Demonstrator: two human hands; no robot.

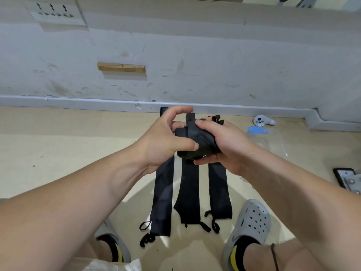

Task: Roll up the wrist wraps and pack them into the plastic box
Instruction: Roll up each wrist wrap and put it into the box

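A black wrist wrap, rolled into a thick bundle (197,142), is held above the floor between both hands. My left hand (166,137) pinches its left side, thumb on the front of the roll. My right hand (222,141) curls round its right side, thumb on top and fingers underneath. Three more black wrist wraps lie flat and side by side on the floor below: the left wrap (162,200), the middle wrap (189,194) and the right wrap (218,190), with thumb loops at their near ends. A clear plastic box (271,141) with a blue label lies on the floor to the right.
A white handheld controller (261,120) lies by the skirting at the right. A dark phone-like device (345,178) sits at the right edge. My feet in grey clogs (252,222) flank the wraps. A white wall stands close ahead.
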